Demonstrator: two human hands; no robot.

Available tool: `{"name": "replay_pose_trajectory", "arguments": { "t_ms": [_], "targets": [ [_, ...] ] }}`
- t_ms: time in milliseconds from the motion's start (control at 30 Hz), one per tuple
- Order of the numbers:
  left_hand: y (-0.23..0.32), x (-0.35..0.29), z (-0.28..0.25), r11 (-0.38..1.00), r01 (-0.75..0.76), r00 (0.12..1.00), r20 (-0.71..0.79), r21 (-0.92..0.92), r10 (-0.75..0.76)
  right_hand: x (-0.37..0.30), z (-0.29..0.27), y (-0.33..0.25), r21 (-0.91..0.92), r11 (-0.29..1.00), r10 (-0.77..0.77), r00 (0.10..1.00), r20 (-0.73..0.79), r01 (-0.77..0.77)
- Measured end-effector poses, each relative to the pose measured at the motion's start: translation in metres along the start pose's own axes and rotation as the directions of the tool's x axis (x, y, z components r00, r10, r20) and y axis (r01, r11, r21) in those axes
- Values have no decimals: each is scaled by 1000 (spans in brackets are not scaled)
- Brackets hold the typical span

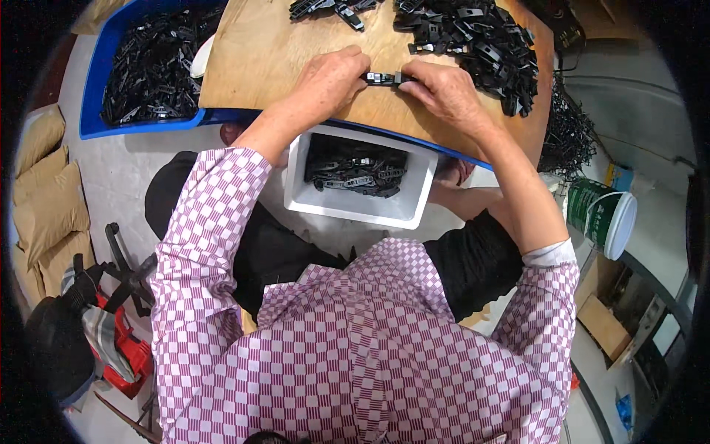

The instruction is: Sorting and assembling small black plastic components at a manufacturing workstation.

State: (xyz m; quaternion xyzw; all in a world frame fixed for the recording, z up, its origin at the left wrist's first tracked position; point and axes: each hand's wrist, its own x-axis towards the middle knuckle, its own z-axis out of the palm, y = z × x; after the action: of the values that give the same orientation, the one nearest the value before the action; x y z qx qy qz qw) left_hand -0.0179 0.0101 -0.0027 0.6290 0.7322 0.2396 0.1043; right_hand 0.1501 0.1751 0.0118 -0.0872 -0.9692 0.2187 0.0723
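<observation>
Above the near edge of the wooden tabletop [255,55], a narrow black plastic part [383,78] with a pale, shiny middle stretches between my two hands. My left hand [333,81] pinches its left end, and my right hand [445,90] grips the right end between thumb and forefinger. Fingers hide both ends of the part. A heap of similar black parts [477,48] lies just beyond my right hand. Farther off, past my left hand, is a smaller group of black parts [336,10].
Below the table edge, between my legs, stands a white box [355,214] holding black parts. A blue bin [140,131] full of parts is at the far left. Right of the table are a tangled dark pile [569,126] and a green bucket [588,207]. Brown packages [55,203] lie left.
</observation>
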Motion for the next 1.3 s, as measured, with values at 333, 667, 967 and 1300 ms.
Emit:
{"name": "replay_pose_trajectory", "arguments": {
  "t_ms": [333,667,967,1300],
  "targets": [
    [-5,5,1,996,-79,997,9,-32,79,11,-2,1,-176,971,-144,983,114,163],
    [-2,1,2,997,-71,997,5,0,71,-5,-7,-1,-48,995,-81,993,81,86],
    [-2,5,-3,996,-89,995,34,-31,90,1,15,-15,-52,998,-40,997,73,44],
    [-25,21,-9,993,-24,999,26,-120,28,23,-10,0,-234,972,3,996,93,19]
  ]
}}
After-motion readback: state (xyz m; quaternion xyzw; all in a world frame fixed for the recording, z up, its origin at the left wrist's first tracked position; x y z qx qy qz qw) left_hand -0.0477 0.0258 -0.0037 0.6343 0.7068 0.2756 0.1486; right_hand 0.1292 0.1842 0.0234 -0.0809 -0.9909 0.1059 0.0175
